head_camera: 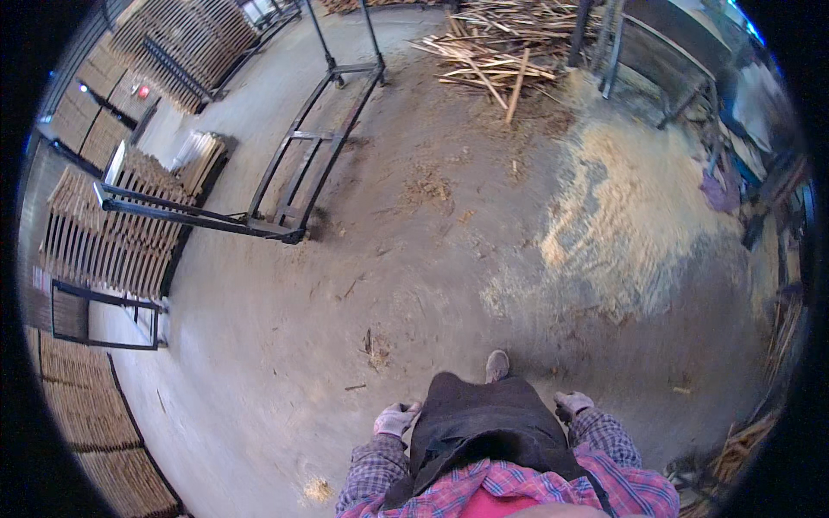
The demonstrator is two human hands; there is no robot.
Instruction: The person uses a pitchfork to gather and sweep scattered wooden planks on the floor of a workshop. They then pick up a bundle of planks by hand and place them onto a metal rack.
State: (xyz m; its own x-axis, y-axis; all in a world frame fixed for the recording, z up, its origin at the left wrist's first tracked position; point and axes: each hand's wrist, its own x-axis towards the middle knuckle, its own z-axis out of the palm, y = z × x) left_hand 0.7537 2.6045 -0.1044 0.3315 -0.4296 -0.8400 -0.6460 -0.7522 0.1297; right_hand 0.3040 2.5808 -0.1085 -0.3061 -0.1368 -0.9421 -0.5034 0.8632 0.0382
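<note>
Both of my hands hang low on either side of a dark apron (492,414). My left hand (396,419), in a pale work glove, is beside the apron's left edge with its fingers curled; nothing shows in it. On the other side, my right hand (573,405) wears a similar glove with a darker finger part, its fingers loosely bent, and no held thing is visible. Plaid sleeves cover both arms. One shoe (497,366) shows past the apron's hem on the concrete floor (414,285).
A metal frame cart (311,136) stands ahead to the left. Stacked wooden slats (110,239) line the left side. Loose wood strips (505,65) are heaped ahead, and sawdust (635,220) covers floor at the right. A metal stand (667,58) is at upper right.
</note>
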